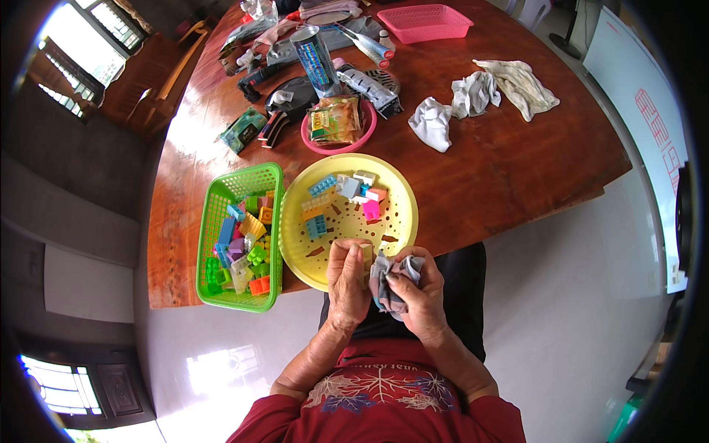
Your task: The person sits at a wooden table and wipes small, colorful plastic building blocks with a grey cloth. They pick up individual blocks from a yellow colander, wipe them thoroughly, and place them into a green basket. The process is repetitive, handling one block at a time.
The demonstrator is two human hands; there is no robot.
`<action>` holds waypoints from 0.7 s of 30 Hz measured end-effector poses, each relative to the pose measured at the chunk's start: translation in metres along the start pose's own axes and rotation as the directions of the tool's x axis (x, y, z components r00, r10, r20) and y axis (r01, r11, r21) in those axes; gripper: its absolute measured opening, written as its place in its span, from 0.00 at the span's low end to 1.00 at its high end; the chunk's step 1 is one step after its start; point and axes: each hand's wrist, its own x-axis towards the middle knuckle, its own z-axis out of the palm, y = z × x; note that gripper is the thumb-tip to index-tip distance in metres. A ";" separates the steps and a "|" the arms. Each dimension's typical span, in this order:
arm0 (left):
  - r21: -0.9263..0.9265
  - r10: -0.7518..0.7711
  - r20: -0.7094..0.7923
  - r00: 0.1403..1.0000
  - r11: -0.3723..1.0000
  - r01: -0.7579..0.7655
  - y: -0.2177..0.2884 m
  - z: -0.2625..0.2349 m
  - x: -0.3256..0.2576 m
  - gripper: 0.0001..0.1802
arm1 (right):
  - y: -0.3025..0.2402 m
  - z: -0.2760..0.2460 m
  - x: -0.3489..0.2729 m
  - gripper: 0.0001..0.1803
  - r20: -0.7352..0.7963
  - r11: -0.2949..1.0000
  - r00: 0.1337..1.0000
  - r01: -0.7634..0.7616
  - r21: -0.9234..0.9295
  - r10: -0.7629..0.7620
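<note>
Close above the near rim of a round yellow basin (405,184), my two hands are side by side. My left hand (347,284) is closed in a pinch on a small pale piece (367,255) that looks like a toy building block, mostly hidden by the fingers. A crumpled grey cloth (386,284) with darker patches is bunched in my right hand (422,295), thumb pressed onto it. Inside the basin lie several building blocks: a light blue one (316,227), a grey one (348,187) and a bright pink one (371,210) among them.
Left of the basin, a green basket (276,221) holds many coloured blocks. Beyond are a pink bowl (371,133) of packets, a tall can (316,63), a green packet (242,131) and rackets (365,46). White cloths (430,124) and a pink tray (425,33) lie farther right.
</note>
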 end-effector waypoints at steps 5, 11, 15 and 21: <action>0.018 -0.020 -0.027 0.999 1.000 0.021 0.003 0.009 -0.005 0.09 | 0.005 0.008 0.003 0.16 0.352 0.331 0.778 0.564 -0.757 -0.521; 0.106 -0.044 -0.004 0.999 0.993 0.044 0.006 0.002 -0.007 0.11 | 0.011 0.013 -0.006 0.24 0.318 0.415 0.831 0.515 -0.750 -0.456; 0.075 0.059 0.054 0.997 0.995 -0.063 -0.001 -0.001 -0.007 0.09 | 0.001 0.000 -0.005 0.16 0.172 0.899 0.977 0.187 -0.397 -0.127; -0.087 -0.019 0.058 0.998 0.996 0.025 0.000 0.003 -0.007 0.10 | -0.002 0.006 -0.001 0.15 0.142 0.584 0.869 0.431 -0.688 -0.474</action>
